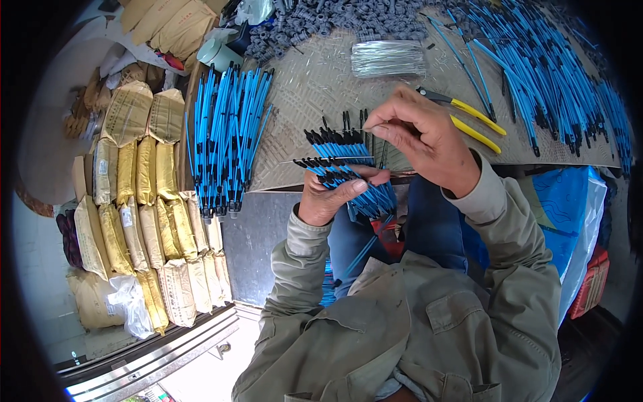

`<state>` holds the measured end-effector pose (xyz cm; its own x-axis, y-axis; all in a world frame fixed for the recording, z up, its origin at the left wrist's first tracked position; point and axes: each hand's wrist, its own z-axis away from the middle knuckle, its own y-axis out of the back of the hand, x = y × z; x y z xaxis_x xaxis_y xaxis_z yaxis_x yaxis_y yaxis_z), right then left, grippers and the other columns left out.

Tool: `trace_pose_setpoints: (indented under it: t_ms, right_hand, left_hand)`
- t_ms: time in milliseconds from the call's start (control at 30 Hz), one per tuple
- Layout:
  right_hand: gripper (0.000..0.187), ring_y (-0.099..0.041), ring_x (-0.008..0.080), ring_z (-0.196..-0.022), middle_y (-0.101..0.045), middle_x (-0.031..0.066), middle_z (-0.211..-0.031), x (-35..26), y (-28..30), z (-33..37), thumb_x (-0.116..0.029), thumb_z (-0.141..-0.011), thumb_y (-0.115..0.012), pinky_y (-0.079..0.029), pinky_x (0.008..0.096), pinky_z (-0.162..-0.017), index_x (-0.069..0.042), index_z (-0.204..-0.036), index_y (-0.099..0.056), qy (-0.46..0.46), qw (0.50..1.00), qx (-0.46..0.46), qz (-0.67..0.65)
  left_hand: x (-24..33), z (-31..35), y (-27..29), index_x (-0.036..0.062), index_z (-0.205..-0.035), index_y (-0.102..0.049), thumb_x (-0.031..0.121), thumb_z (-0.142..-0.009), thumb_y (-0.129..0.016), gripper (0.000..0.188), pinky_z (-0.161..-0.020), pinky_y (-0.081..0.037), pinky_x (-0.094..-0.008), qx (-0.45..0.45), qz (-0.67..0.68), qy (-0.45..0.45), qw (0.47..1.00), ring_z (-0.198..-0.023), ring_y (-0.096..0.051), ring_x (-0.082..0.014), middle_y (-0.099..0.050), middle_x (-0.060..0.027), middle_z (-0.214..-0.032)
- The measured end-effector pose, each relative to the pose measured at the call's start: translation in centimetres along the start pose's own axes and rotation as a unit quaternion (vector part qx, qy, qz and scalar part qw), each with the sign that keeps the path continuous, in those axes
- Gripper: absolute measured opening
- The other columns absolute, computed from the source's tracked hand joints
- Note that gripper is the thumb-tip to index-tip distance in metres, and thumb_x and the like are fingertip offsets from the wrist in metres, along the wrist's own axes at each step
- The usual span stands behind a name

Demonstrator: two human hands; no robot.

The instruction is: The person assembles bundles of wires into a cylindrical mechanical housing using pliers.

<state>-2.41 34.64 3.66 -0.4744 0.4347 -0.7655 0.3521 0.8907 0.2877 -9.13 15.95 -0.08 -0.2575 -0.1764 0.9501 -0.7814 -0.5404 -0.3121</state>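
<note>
My left hand (328, 199) is closed around a bundle of thin blue rods with black ends (341, 147), held above my lap near the table's front edge. A straight thin metal wire (301, 161) lies across the bundle and sticks out to the left. Just above and right of the bundle, my right hand (418, 134) pinches thumb and forefinger together on what looks like another thin wire; its far end is hard to make out. Yellow-handled pliers (472, 120) lie on the table beside my right hand. Behind them is a bundle of silvery cut wires (388, 59).
Loose blue rods are heaped at the right (549, 74), with another stack at the left edge (231, 134). Grey plastic parts (335, 23) pile up along the back of the table (288, 100). Wrapped packages (134, 201) stand in rows to the left. A blue bag (559, 204) hangs at right.
</note>
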Motion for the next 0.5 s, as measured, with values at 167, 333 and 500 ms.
trace_pose_setpoints:
  t_ms: [167,333,500]
  right_hand:
    - [0.012,-0.049,0.0169,-0.060,-0.050,0.0063,-0.072,-0.3,-0.2,-0.4,0.001,-0.078,-0.059,-0.037,0.0258,-0.052,-0.003,-0.089,-0.057,0.046,0.995,0.011,0.090]
    - [0.015,-0.049,0.0182,-0.056,-0.052,0.0058,-0.070,-2.2,1.3,-1.9,-0.004,-0.075,-0.064,-0.037,0.0278,-0.051,-0.005,-0.088,-0.058,0.024,0.982,-0.074,0.172]
    - [0.017,-0.049,0.0178,-0.055,-0.053,0.0054,-0.071,-1.3,1.2,-4.1,-0.007,-0.072,-0.067,-0.038,0.0294,-0.050,-0.005,-0.087,-0.059,0.006,0.978,-0.169,0.120]
  left_hand:
    - [0.1,-0.1,0.4,-0.0081,-0.098,-0.058,0.004,-0.078,-0.064,0.024,-0.080,-0.050,-0.0342,-0.023,-0.011,-0.003,1.000,-0.087,-0.063,-0.0233,-0.064,-0.0179,-0.092]
    - [0.2,0.1,-0.1,-0.0063,-0.102,-0.057,0.002,-0.078,-0.064,0.026,-0.082,-0.049,-0.0350,-0.010,0.001,-0.004,1.000,-0.091,-0.062,-0.0245,-0.064,-0.0170,-0.095]
    - [0.4,0.0,-0.4,-0.0038,-0.105,-0.055,0.001,-0.079,-0.063,0.027,-0.084,-0.048,-0.0351,-0.019,0.002,0.003,1.000,-0.095,-0.061,-0.0248,-0.063,-0.0151,-0.095]
